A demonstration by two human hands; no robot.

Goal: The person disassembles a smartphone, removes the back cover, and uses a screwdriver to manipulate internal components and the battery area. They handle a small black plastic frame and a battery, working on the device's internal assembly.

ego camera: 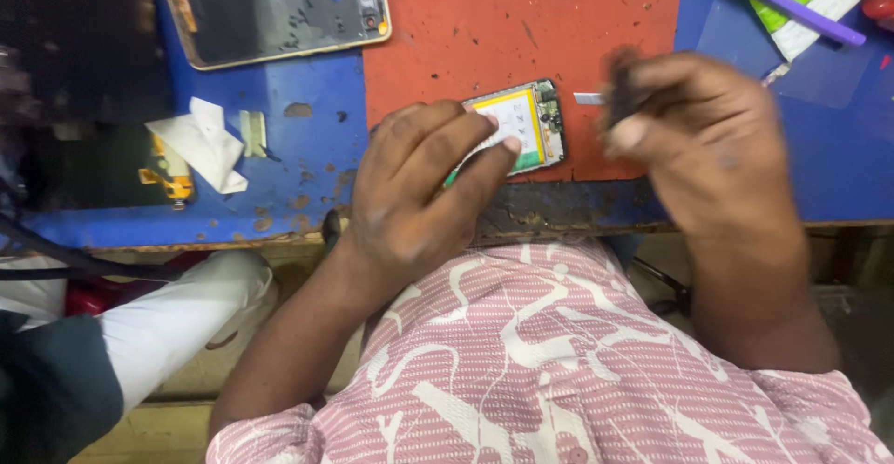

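Near the middle of the frame I see my left hand (pixel 414 194) resting on an opened phone (pixel 526 127) that lies on a red mat (pixel 521 26). The fingers are spread and press on its left part, which they cover; the yellow-edged battery and the small circuit board at its right end stay in view. The hand steadies the phone rather than closing round it.

My right hand (pixel 708 138) sits just right of the phone, blurred. Its fingers are curled together around a small dark tool (pixel 622 91) near the thumb; I cannot tell what kind. A small white strip (pixel 589 99) lies between this hand and the phone.

The mat covers part of a worn blue bench (pixel 298 91). At the upper left lies a phone back frame (pixel 279 7), and lower left a crumpled white paper (pixel 205 143) beside a small yellow part (pixel 172 175). A purple tool (pixel 801 12) lies at the upper right.
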